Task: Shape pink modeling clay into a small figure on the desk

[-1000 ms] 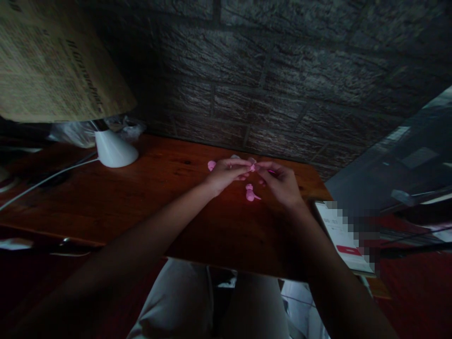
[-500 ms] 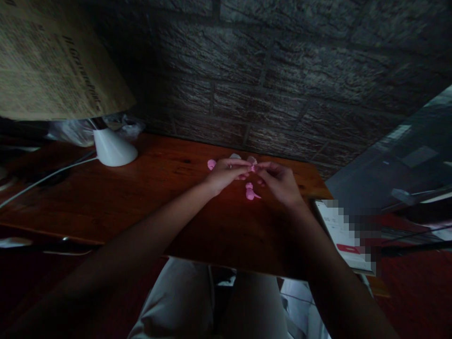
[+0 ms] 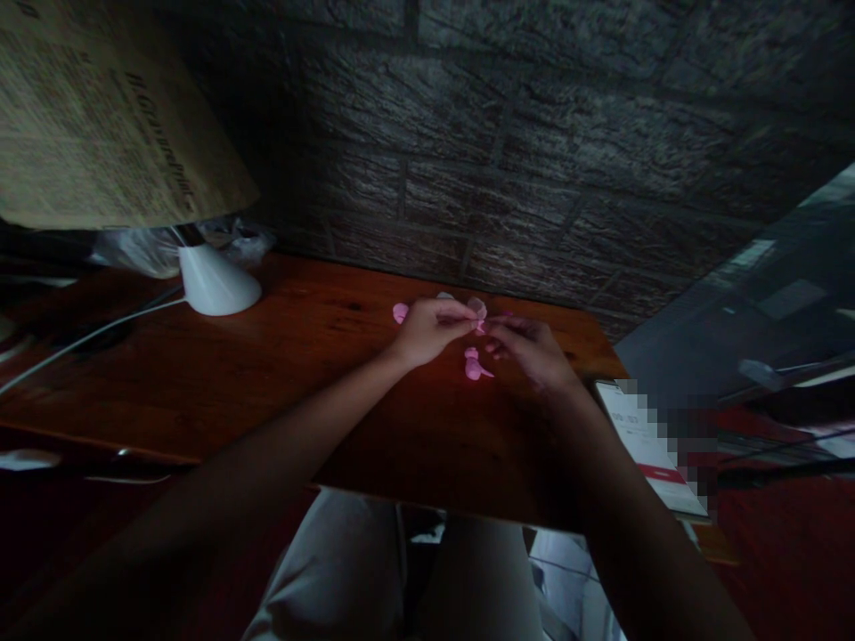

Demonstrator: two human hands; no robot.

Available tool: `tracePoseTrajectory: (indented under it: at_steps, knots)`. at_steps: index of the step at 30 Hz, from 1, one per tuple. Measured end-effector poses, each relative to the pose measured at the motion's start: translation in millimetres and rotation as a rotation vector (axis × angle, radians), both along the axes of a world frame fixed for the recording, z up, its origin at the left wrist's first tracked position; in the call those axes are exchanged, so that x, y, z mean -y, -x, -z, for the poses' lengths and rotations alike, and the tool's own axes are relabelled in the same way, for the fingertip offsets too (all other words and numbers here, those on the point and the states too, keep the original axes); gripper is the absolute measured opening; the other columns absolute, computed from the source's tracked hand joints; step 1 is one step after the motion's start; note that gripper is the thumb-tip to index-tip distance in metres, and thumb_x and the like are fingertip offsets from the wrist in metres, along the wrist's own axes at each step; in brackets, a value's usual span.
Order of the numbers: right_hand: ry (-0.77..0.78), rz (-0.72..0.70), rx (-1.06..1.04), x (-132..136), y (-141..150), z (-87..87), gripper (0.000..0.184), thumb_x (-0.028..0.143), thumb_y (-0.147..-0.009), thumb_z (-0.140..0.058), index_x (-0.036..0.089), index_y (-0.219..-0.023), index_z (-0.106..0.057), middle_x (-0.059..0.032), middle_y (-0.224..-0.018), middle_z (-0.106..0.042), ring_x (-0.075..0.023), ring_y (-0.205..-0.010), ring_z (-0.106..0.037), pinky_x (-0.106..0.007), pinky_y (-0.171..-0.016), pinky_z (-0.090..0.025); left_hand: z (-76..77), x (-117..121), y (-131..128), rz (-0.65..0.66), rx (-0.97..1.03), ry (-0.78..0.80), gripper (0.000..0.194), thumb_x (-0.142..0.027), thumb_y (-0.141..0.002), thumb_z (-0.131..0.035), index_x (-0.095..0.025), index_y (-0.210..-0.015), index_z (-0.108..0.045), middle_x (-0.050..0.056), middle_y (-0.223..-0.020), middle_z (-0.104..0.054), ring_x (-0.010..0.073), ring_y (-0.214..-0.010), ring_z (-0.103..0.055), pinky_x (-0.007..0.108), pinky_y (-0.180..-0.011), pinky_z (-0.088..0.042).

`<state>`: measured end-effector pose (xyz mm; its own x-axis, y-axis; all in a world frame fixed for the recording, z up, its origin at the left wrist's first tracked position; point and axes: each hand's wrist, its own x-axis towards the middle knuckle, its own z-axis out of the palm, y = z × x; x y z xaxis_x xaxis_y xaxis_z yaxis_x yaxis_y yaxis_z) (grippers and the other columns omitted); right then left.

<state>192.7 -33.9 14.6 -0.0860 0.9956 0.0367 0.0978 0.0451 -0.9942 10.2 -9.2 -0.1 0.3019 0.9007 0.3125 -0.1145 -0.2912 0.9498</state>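
A small piece of pink modelling clay [image 3: 480,327] is pinched between the fingertips of my left hand [image 3: 427,334] and my right hand [image 3: 531,350], which meet above the table. Just below them lies a pink clay figure [image 3: 474,368] with a rounded body, a smaller lump on top and a thin pointed tail to the right. Left of my left hand sits a round pink lump [image 3: 400,312]. Behind the fingertips is a paler pink lump [image 3: 476,306], partly covered. My left hand also hides part of a whitish piece [image 3: 444,296].
On the wooden table [image 3: 313,356], a lamp with a white base [image 3: 220,285] and a newsprint-patterned shade [image 3: 126,125] stands at the left. Crumpled clear plastic [image 3: 143,249] lies behind it. A phone [image 3: 647,445] rests at the right edge. A brick wall [image 3: 454,187] borders the back.
Both hands have shifted slightly and the fingers have turned around the small clay piece, showing more of the pale lump behind. The clay figure has stayed in place.
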Motion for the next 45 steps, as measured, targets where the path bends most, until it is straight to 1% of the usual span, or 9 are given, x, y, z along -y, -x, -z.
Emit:
tracePoseTrajectory:
  at_steps: [6, 12, 18, 22, 27, 31, 35, 40, 45]
  knots:
    - [0.014, 0.024, -0.027, -0.1, 2.3, 0.3, 0.023, 0.039, -0.066, -0.084, 0.019, -0.075, -0.078, -0.0031, -0.07, -0.074, -0.0127, -0.061, -0.065, -0.023, -0.054, -0.05, 0.5, 0.5, -1.0, 0.025, -0.042, -0.026, 0.006, -0.015, -0.084, -0.074, -0.017, -0.087, -0.078, 0.006, -0.095, -0.079, 0.0166, -0.09, -0.072, 0.036, -0.093, -0.055]
    - [0.017, 0.03, -0.082, 0.2, 1.5, 0.1, 0.025, 0.038, -0.065, -0.086, 0.019, -0.08, -0.079, -0.0034, -0.078, -0.076, -0.0108, -0.06, -0.064, -0.023, -0.054, -0.051, 3.3, -2.4, 0.2, 0.033, -0.079, -0.093, 0.007, -0.016, -0.085, -0.073, -0.015, -0.09, -0.078, 0.008, -0.095, -0.079, 0.0165, -0.089, -0.073, 0.034, -0.091, -0.056]
    - [-0.048, 0.016, -0.043, -0.1, 0.9, -0.5, 0.028, 0.04, -0.065, -0.088, 0.02, -0.082, -0.08, -0.0023, -0.078, -0.076, -0.0108, -0.06, -0.063, -0.023, -0.055, -0.05, 6.0, -6.2, 1.8, 0.011, -0.146, -0.17, 0.01, -0.018, -0.089, -0.069, -0.014, -0.092, -0.078, 0.008, -0.095, -0.079, 0.0158, -0.087, -0.073, 0.032, -0.087, -0.057]
    - [-0.119, -0.018, 0.019, -1.8, -2.0, 1.9, 0.029, 0.045, -0.069, -0.086, 0.021, -0.086, -0.08, -0.0033, -0.082, -0.076, -0.0128, -0.063, -0.064, -0.026, -0.058, -0.051, 6.7, -6.3, 2.1, 0.026, -0.162, -0.184, 0.012, -0.02, -0.091, -0.068, -0.014, -0.095, -0.078, 0.008, -0.093, -0.079, 0.0152, -0.083, -0.073, 0.031, -0.084, -0.057]
    - [-0.174, -0.074, 0.109, -4.1, -8.6, 3.4, 0.03, 0.049, -0.077, -0.081, 0.021, -0.09, -0.08, -0.0044, -0.083, -0.077, -0.0143, -0.066, -0.065, -0.028, -0.061, -0.053, 6.0, -5.2, 3.2, 0.067, -0.162, -0.145, 0.015, -0.023, -0.092, -0.068, -0.015, -0.097, -0.078, 0.007, -0.091, -0.079, 0.0147, -0.08, -0.072, 0.03, -0.079, -0.057]
    - [-0.23, -0.107, 0.147, -4.3, -12.8, 1.5, 0.027, 0.047, -0.082, -0.078, 0.023, -0.092, -0.081, -0.0043, -0.087, -0.078, -0.014, -0.068, -0.065, -0.03, -0.064, -0.055, 6.2, -5.8, 4.2, 0.1, -0.151, -0.11, 0.017, -0.026, -0.092, -0.068, -0.014, -0.098, -0.078, 0.007, -0.086, -0.077, 0.0139, -0.078, -0.07, 0.028, -0.077, -0.056]
    - [-0.294, -0.119, 0.153, -4.3, -13.9, 1.9, 0.026, 0.045, -0.082, -0.079, 0.022, -0.096, -0.08, -0.005, -0.092, -0.078, -0.0159, -0.073, -0.067, -0.031, -0.066, -0.057, 7.4, -7.9, 4.4, 0.117, -0.108, -0.044, 0.017, -0.027, -0.092, -0.069, -0.013, -0.095, -0.078, 0.008, -0.088, -0.077, 0.0132, -0.076, -0.069, 0.028, -0.075, -0.057]
    - [-0.387, -0.103, 0.144, -5.4, -15.1, 5.8, 0.024, 0.04, -0.082, -0.08, 0.022, -0.097, -0.077, -0.0059, -0.096, -0.079, -0.0166, -0.076, -0.069, -0.031, -0.065, -0.058, 6.1, -7.9, 3.6, 0.101, -0.066, 0.035, 0.016, -0.026, -0.092, -0.069, -0.014, -0.097, -0.078, 0.009, -0.095, -0.078, 0.0136, -0.08, -0.07, 0.029, -0.077, -0.058]
    - [-0.435, -0.09, 0.189, -5.7, -15.7, 8.1, 0.018, 0.036, -0.083, -0.079, 0.023, -0.096, -0.078, -0.0056, -0.097, -0.081, -0.0194, -0.084, -0.074, -0.035, -0.074, -0.06, 4.3, -6.1, 2.7, 0.103, -0.058, 0.058, 0.014, -0.023, -0.092, -0.068, -0.014, -0.096, -0.078, 0.009, -0.096, -0.078, 0.0127, -0.079, -0.069, 0.029, -0.079, -0.058]
